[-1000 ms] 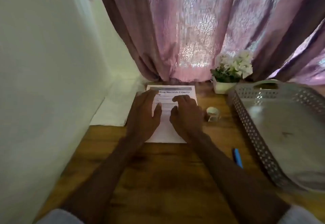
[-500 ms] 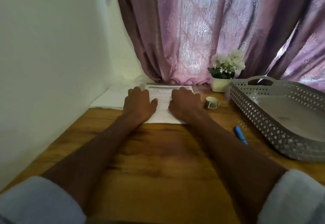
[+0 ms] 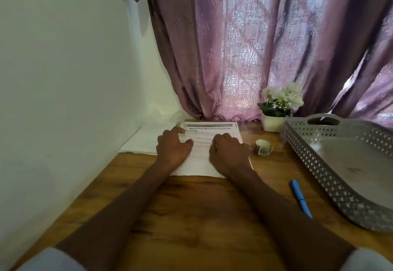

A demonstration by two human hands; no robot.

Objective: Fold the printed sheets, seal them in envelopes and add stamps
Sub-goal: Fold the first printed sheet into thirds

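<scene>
- Head view: your left hand and right hand rest on the printed sheet, fingers curled; I cannot tell if they pinch it.
- It lies flat on the counter, near the stamp roll.

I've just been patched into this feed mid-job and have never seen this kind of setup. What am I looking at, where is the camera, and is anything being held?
There is no machine: a person works with bare hands, and the single wide-angle camera sits on their head, looking forward and down. On the brown wooden table lies a white printed sheet. The left hand and right hand rest on it; whether either pinches the paper is unclear. A stack of white papers lies left of it, by the wall. Right of it are a small roll of stamps, a blue pen, a grey perforated plastic tray and a white pot of flowers.
</scene>
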